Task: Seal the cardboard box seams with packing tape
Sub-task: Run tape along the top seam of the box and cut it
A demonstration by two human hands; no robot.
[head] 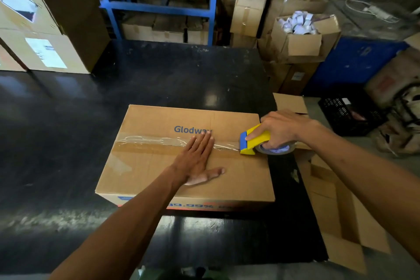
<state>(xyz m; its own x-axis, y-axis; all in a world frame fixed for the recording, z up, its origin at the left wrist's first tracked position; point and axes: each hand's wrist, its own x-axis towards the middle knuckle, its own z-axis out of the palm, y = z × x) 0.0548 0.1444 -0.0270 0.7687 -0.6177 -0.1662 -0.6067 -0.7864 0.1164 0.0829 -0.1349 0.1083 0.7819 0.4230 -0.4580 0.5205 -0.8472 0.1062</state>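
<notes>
A closed brown cardboard box (159,166) printed "Glodway" lies flat on the black table (68,143). A strip of clear packing tape (150,140) runs along its centre seam from the left edge toward the right. My left hand (197,159) lies flat on the box top, fingers spread, fingertips pressing on the tape. My right hand (279,129) grips a yellow and blue tape dispenser (252,141) at the box's right edge, on the seam line, with its roll under my palm.
An open empty carton (336,211) stands beside the table at the right. Stacked boxes (45,29) sit on the table's far left. Blue shelving (159,7), an open box of white items (302,34) and a black crate (347,113) lie behind and to the right.
</notes>
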